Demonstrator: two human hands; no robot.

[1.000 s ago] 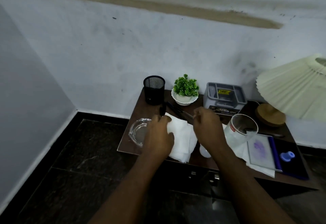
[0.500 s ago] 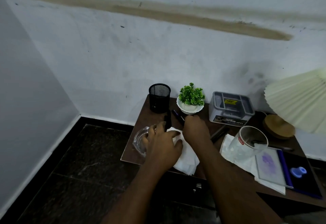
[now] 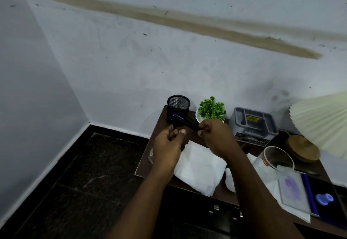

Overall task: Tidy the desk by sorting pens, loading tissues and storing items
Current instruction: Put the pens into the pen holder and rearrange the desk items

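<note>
I'm looking at two hands raised over the far left part of the dark brown wooden desk (image 3: 145, 167), sharing a bundle of slim dark pens (image 3: 185, 123), one of them blue-barrelled. The left hand (image 3: 168, 146) pinches the bundle's left end between thumb and curled fingers. The right hand (image 3: 216, 137) is closed in a loose fist round the right end. Holding both ends like that looks to me like squaring the pens into one handful, so they drop together into the black wire-mesh cylinder cup (image 3: 178, 105). It stands upright, mouth open, at the far left corner. The pens hang clear of the desk, just in front of the cup's wall and not yet inside it.

Below the hands lies a flat stack of soft white folded tissues (image 3: 199, 167), its near corner overhanging the desk edge. To its right a clear glass jar (image 3: 276, 160) leans over with its mouth open. My guess is that the tissues are meant for it. A round wooden lid (image 3: 302, 150) sits just beyond the jar, under a pleated cream lampshade (image 3: 319, 118). At the far side, a small leafy green plant in a white bowl (image 3: 211, 110) stands between the cup and a grey moulded plastic tray with compartments (image 3: 253, 124). Left of the left wrist, the rim of a clear glass dish (image 3: 151, 154) shows, mostly hidden.
</note>
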